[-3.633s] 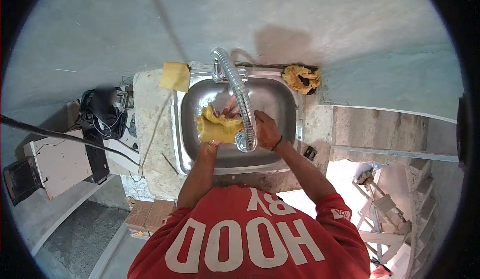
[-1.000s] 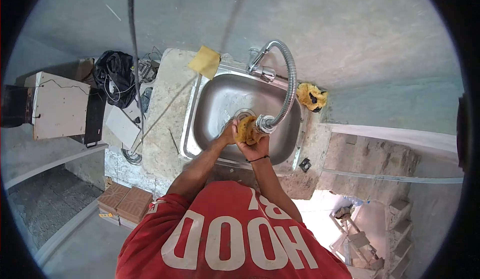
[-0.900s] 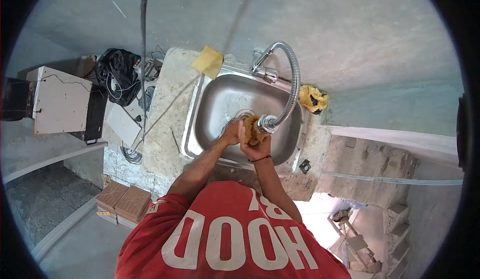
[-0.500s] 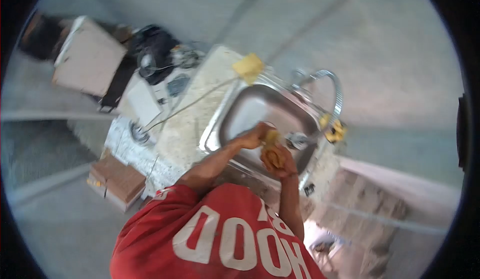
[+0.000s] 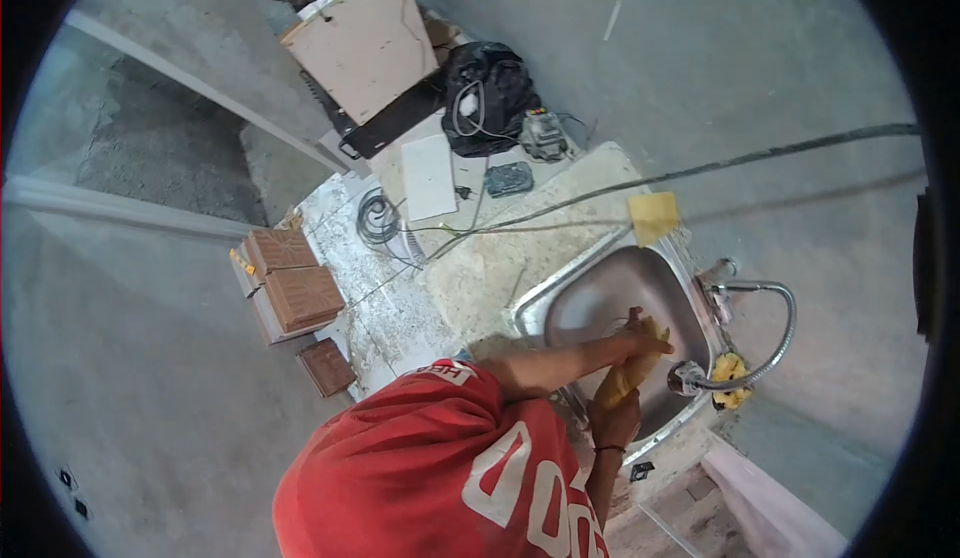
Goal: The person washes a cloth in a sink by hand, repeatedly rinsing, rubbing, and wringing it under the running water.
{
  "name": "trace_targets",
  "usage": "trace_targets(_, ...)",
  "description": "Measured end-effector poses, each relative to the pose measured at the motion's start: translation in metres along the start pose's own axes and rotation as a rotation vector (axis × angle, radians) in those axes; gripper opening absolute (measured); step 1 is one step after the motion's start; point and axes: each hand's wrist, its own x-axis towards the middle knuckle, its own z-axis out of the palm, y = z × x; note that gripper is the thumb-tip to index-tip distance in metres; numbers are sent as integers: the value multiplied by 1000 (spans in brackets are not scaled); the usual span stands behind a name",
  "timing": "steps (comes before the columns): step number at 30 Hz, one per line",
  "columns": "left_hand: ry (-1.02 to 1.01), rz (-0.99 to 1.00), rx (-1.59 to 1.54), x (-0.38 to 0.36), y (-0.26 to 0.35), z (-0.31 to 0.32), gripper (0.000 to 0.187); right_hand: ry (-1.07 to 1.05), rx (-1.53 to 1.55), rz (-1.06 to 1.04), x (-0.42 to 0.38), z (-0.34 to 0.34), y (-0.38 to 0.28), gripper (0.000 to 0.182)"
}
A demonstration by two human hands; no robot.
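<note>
Over the steel sink (image 5: 570, 303), both hands work on a soft, yellow-brown cloth (image 5: 625, 378). My left hand (image 5: 640, 343) is closed around its upper end, with some of it showing past the fingers. Lower down, my right hand (image 5: 614, 421) grips the other end; a dark band circles that wrist. The faucet (image 5: 790, 323) has a curved flexible spout, and its head (image 5: 687, 378) hangs just right of the hands. I cannot make out whether water runs.
A flat yellow sponge (image 5: 653, 218) lies on the sink's back corner, and a yellow-black item (image 5: 731, 378) sits behind the faucet. A dark cable (image 5: 560, 208) crosses the counter. Further left are a black bag (image 5: 490, 98), a white panel (image 5: 428, 178) and brown boxes (image 5: 300, 293).
My view has swung left, so the sink and hands now appear further right and lower. Both hands still grip the cloth, which now looks more stretched out between them.
</note>
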Motion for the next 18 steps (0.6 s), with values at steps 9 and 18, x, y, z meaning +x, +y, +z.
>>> trace_targets(9, -730, 285, -563, -25, -3, -15, 68, 263, 94, -151, 11, 47, 91, 70)
trace_targets(18, -704, 675, -54, -70, 32, -24, 95, 169, 768, 11, 55, 76, 97, 76)
